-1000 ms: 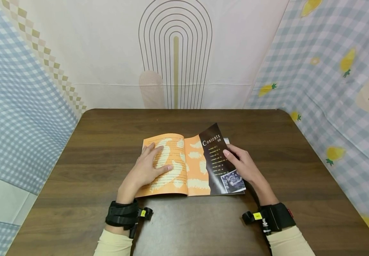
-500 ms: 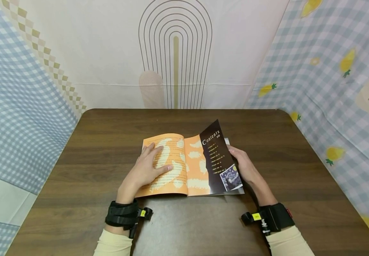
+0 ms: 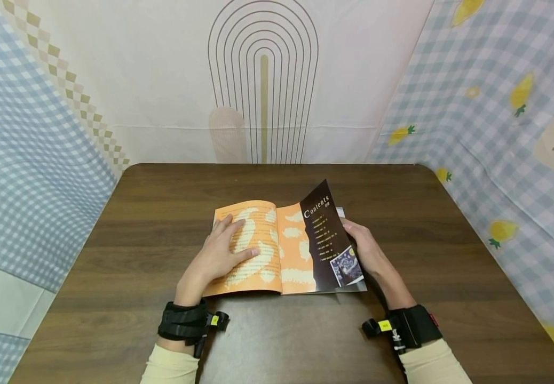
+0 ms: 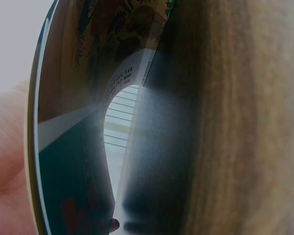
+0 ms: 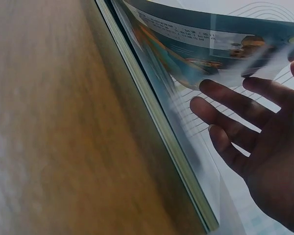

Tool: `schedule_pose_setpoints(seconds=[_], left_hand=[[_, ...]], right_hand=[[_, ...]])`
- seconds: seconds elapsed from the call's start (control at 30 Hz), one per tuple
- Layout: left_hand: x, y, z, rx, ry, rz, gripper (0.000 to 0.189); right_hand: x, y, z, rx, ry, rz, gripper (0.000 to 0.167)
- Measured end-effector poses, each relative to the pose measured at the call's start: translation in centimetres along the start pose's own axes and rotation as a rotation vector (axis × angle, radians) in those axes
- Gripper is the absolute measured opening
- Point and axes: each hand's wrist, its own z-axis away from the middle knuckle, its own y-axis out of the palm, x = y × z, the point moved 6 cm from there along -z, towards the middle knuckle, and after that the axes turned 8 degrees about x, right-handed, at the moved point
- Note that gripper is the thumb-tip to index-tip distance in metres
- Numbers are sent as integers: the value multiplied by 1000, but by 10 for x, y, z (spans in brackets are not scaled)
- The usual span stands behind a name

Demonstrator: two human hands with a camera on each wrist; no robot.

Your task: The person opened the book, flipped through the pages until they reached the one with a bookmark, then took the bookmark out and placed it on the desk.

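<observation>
An open magazine (image 3: 292, 250) lies on the wooden table, its left side orange with pale patches. My left hand (image 3: 219, 253) rests on the left page with fingers spread and thumb toward the fold. On the right, a dark page headed "Contents" (image 3: 322, 229) stands lifted at its outer edge. My right hand (image 3: 373, 253) is at that edge, its fingertips behind the page. In the right wrist view the fingers (image 5: 230, 105) are loosely extended against the page's underside (image 5: 186, 32). In the left wrist view, the magazine's glossy outer cover (image 4: 71, 171) curves upward, hiding most of the left hand.
The brown table (image 3: 161, 213) extends around the magazine on all sides. A white printed cloth (image 3: 161, 80) hangs behind its far edge, with checked cloth (image 3: 454, 90) at both sides. Black camera straps (image 3: 183, 322) wrap both wrists.
The right thumb has slipped off the front of the Contents page and is now hidden behind it. The page's outer edge has risen and tilted left. My left hand has stayed still.
</observation>
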Motion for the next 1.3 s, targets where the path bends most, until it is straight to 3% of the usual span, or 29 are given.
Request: schedule_pose_setpoints(seconds=[0.53,0.9,1.3], left_hand=[[2,1,-1,3,-6,1,89],[2,1,-1,5,-7,6,89],[3,2,-1,4,-5,9,89]], right_hand=[[-2,-1,0,-7,29,46,52],[-2,3,-1,-14,86,187,46],[1,8,-3,-6,36,129,48]])
